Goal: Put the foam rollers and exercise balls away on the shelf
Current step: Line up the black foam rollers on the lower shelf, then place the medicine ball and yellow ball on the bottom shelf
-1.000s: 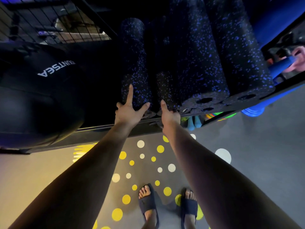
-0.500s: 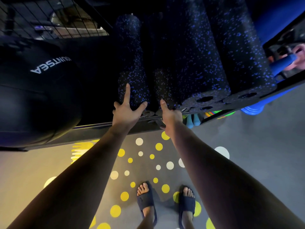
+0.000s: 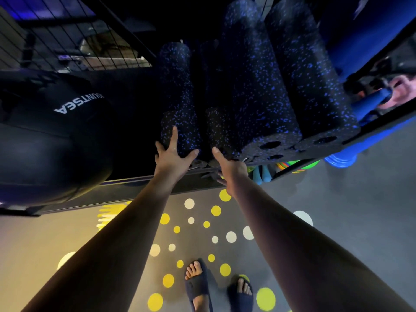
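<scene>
Several black foam rollers with blue specks lie side by side on the dark shelf [image 3: 126, 186], ends facing me. My left hand [image 3: 172, 157] rests spread on the near end of the leftmost short roller [image 3: 180, 129], fingers apart. My right hand [image 3: 228, 168] presses against the end of the neighbouring short roller [image 3: 217, 124], thumb up, other fingers curled below the shelf edge. Two long rollers [image 3: 258, 93] [image 3: 308, 75] lie to the right. A large black exercise ball [image 3: 51, 140] with white lettering sits on the shelf at the left.
Blue equipment [image 3: 369, 102] and a blue ridged piece [image 3: 341, 159] sit at the right. Coloured items [image 3: 290, 166] show under the shelf. A wire grid [image 3: 67, 41] stands at the back left. Below is grey floor with yellow and white dots [image 3: 216, 210], and my sandalled feet [image 3: 198, 287].
Both hands keep their place on the roller ends. The view has shifted slightly, with the shelf and rollers a little lower in frame.
</scene>
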A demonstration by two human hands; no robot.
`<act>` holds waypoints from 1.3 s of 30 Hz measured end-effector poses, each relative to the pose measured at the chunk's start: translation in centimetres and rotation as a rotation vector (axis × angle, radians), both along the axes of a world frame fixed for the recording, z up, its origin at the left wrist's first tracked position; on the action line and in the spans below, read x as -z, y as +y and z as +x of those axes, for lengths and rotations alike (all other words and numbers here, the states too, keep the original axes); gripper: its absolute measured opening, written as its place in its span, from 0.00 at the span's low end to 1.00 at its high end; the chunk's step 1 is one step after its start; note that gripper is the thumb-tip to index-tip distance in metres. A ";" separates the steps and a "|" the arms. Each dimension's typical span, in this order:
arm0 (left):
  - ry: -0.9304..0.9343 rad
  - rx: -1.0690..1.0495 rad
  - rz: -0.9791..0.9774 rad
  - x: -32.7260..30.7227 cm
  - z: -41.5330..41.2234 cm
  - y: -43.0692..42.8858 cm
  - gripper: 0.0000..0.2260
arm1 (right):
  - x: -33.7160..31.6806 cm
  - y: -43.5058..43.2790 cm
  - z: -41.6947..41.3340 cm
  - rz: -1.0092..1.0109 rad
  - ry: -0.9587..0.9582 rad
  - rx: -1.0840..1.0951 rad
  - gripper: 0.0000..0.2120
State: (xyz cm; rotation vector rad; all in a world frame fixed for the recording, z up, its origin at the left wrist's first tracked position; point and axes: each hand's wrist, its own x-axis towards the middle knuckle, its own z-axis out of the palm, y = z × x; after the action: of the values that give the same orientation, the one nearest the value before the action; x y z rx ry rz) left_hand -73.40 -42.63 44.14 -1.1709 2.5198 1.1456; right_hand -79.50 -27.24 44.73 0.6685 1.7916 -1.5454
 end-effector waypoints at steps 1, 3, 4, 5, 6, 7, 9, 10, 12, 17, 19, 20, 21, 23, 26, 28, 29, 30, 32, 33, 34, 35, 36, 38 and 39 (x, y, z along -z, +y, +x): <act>0.047 -0.010 -0.015 -0.7 0.1 0.1 0.44 | 0.0 0.4 0.1 0.025 0.037 -0.065 0.16; 0.172 -0.068 -0.033 -2.6 0.6 0.4 0.43 | -0.6 0.7 0.7 0.106 0.115 -0.188 0.14; 0.223 -0.097 -0.029 -3.6 1.2 0.8 0.41 | -1.1 0.9 1.2 0.150 0.126 -0.225 0.15; 0.250 -0.109 -0.027 -4.5 2.1 1.4 0.40 | -1.8 1.3 1.8 0.177 0.115 -0.247 0.15; 0.256 -0.107 -0.032 -5.3 3.2 2.0 0.38 | -2.7 1.8 2.4 0.204 0.109 -0.266 0.15; 0.255 -0.098 -0.038 -6.1 4.6 2.5 0.37 | -3.7 2.2 3.2 0.220 0.119 -0.283 0.16; 0.259 -0.063 -0.061 -7.5 7.4 3.1 0.36 | -6.1 2.9 4.7 0.236 0.154 -0.313 0.16; 0.260 -0.056 -0.073 -8.8 8.8 3.1 0.35 | -7.9 3.1 5.6 0.246 0.178 -0.336 0.17; 0.272 -0.075 -0.091 -11.8 12.0 3.0 0.32 | -10.7 3.1 7.8 0.261 0.242 -0.454 0.19; 0.266 -0.146 -0.169 -18.3 19.2 0.5 0.27 | -16.7 0.9 12.6 0.200 0.339 -0.595 0.20; 0.245 -0.209 -0.167 -19.4 22.0 -2.1 0.27 | -18.3 -1.0 14.4 0.213 0.371 -0.680 0.21; 0.231 -0.229 -0.175 -19.8 23.2 -3.6 0.26 | -18.8 -2.2 15.0 0.231 0.396 -0.716 0.22; 0.215 -0.241 -0.193 -19.9 24.3 -5.3 0.26 | -18.9 -3.6 15.4 0.246 0.412 -0.749 0.21; 0.194 -0.264 -0.242 -19.8 26.2 -9.0 0.23 | -19.3 -6.8 16.1 0.285 0.463 -0.809 0.20; 0.154 -0.332 -0.213 -18.9 28.1 -14.5 0.24 | -19.4 -12.0 16.7 0.346 0.513 -0.843 0.21; 0.129 -0.345 -0.182 -18.5 28.6 -18.7 0.26 | -19.3 -16.1 17.2 0.337 0.510 -0.803 0.18; 0.123 -0.338 -0.173 -18.2 28.8 -20.7 0.26 | -19.1 -18.1 17.6 0.319 0.512 -0.780 0.20; 0.127 -0.320 -0.162 -18.3 28.8 -22.7 0.26 | -19.1 -20.3 18.0 0.310 0.511 -0.751 0.22; 0.186 -0.255 -0.130 -18.7 28.6 -25.9 0.24 | -18.9 -24.1 18.9 0.293 0.491 -0.710 0.22; 0.214 -0.211 -0.122 -18.8 28.3 -27.3 0.23 | -18.8 -25.8 19.2 0.298 0.478 -0.683 0.21; 0.212 -0.165 -0.113 -18.8 28.0 -28.5 0.23 | -18.6 -27.2 19.6 0.309 0.469 -0.642 0.20; 0.196 -0.127 -0.105 -19.0 27.4 -29.5 0.24 | -18.6 -28.4 19.8 0.314 0.472 -0.587 0.20; 0.179 -0.102 -0.094 -19.1 26.9 -30.4 0.25 | -18.3 -29.5 19.9 0.311 0.489 -0.533 0.21; 0.159 -0.071 -0.058 -19.2 25.7 -31.3 0.28 | -18.2 -30.8 19.9 0.318 0.563 -0.456 0.22; 0.147 -0.050 -0.028 -19.0 25.3 -31.5 0.30 | -17.9 -31.2 19.7 0.336 0.620 -0.441 0.23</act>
State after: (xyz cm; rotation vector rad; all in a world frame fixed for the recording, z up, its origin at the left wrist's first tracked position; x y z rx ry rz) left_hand -48.13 -74.15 63.14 -1.2043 2.6363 1.2561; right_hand -59.76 -58.48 62.66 -0.1023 2.4816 -1.2269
